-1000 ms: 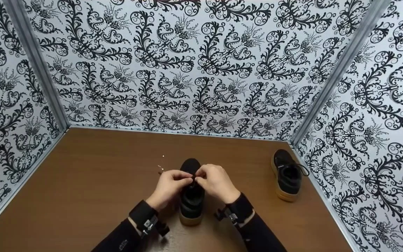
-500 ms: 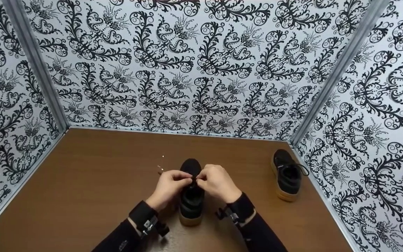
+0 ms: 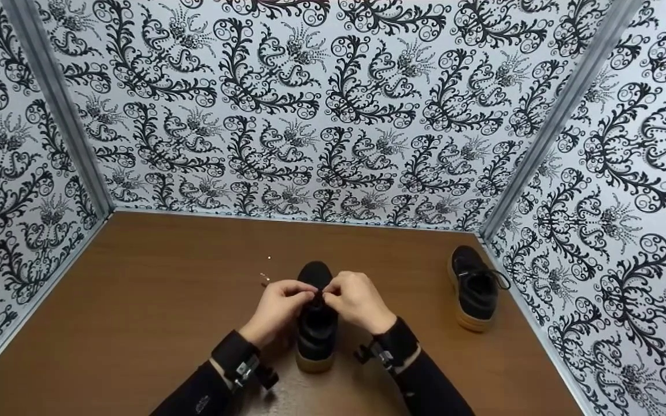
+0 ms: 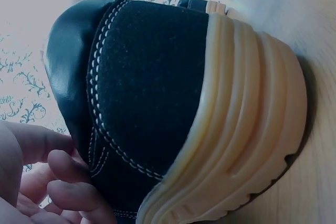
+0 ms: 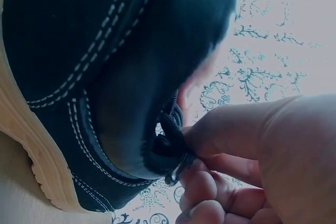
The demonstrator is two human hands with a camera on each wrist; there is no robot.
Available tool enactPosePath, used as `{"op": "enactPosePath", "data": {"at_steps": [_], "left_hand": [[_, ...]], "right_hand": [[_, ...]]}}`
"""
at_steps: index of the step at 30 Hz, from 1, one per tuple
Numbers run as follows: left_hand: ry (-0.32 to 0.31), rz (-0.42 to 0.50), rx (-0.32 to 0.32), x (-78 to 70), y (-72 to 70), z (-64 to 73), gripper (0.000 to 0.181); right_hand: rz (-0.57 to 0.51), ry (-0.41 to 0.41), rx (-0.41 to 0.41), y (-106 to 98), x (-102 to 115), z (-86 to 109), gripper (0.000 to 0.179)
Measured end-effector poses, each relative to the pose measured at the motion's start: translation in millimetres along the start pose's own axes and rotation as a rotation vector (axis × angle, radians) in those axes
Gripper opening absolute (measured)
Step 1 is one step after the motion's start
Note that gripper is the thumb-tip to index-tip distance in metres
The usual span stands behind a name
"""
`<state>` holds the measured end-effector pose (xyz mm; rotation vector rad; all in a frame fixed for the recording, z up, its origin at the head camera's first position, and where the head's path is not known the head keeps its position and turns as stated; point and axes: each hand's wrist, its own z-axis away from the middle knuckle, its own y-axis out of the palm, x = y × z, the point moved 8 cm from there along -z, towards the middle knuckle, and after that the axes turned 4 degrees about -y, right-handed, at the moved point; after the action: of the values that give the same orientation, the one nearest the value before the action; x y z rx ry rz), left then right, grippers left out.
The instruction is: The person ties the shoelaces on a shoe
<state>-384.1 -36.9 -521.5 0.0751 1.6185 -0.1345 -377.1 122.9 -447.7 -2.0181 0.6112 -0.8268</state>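
A black shoe (image 3: pixel 317 341) with a tan sole and pale stitching stands on the table, toe pointing away. Both hands meet over its lacing. My right hand (image 3: pixel 359 300) pinches the black shoelace (image 5: pixel 170 135) between thumb and forefinger, its other fingers curled. From the other side my left hand (image 3: pixel 278 303) brings thumb and forefinger together on the lace as well. The left fingertips are partly hidden behind the shoe in the left wrist view, where the heel and sole (image 4: pixel 252 108) fill most of the picture.
A second black shoe (image 3: pixel 474 294), its lace tied in a bow, stands at the right by the wall. Small pale bits (image 3: pixel 265 277) lie on the brown table (image 3: pixel 165 300) left of the toe. Patterned walls (image 3: pixel 321 115) enclose the back and sides.
Both hands stay over the lacing with only slight finger movement; the left fingertips shift a little to the left. Both shoes keep their places.
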Motion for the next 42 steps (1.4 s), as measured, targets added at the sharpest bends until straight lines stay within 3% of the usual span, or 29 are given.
{"op": "enactPosePath", "data": {"at_steps": [6, 13, 24, 42], "left_hand": [[0.004, -0.011, -0.029, 1.1, -0.4, 0.1, 0.02], [0.061, -0.109, -0.058, -5.4, -1.0, 2.2, 0.015], [0.063, -0.178, 0.008, -6.8, 0.7, 1.5, 0.016], [0.058, -0.18, 0.054, -3.1, 3.5, -0.7, 0.015]], "right_hand": [[-0.001, 0.007, 0.013, 1.1, -0.9, -0.3, 0.007], [-0.007, 0.031, 0.024, 2.1, -2.4, 0.3, 0.008], [-0.021, 0.057, 0.033, 3.0, -3.4, 0.9, 0.008], [-0.044, 0.047, 0.041, 2.7, -3.6, -1.2, 0.008]]}}
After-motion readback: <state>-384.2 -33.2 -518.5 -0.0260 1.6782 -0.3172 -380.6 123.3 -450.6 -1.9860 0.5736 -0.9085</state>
